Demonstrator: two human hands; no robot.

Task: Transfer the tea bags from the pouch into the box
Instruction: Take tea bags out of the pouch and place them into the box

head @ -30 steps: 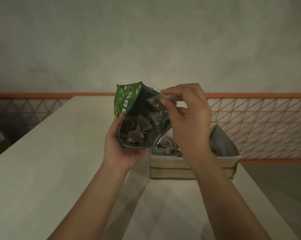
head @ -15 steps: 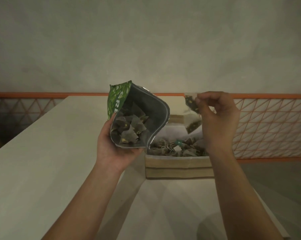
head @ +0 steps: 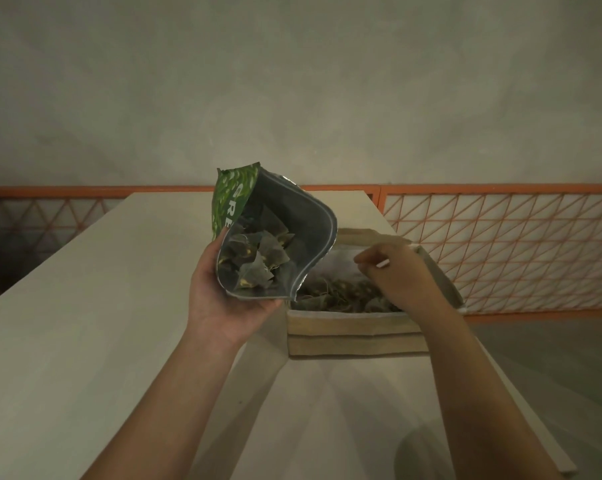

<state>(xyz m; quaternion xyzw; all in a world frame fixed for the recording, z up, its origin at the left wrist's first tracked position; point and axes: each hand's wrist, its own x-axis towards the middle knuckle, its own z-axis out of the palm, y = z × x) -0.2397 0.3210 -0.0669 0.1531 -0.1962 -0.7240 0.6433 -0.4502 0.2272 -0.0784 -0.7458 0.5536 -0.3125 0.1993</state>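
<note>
My left hand (head: 223,299) grips an open green foil pouch (head: 313,230) from below, mouth tilted toward me, with several pyramid tea bags (head: 258,261) showing inside. To its right a beige box (head: 355,334) stands open on the table, holding a heap of tea bags (head: 341,296). My right hand (head: 399,275) is lowered into the box over that heap, fingers curled downward. A small white tag (head: 382,263) sticks out at its fingers. The tea bag it carries is hidden under the hand.
The pale table (head: 102,323) is long and narrow; its right edge runs close beside the box. An orange lattice railing (head: 500,244) stands behind and to the right, with a plain grey wall above it.
My right hand drew a tea bag out of the pouch, swung it right, then dropped down into the box. The left hand tipped the pouch slightly and stayed in place.
</note>
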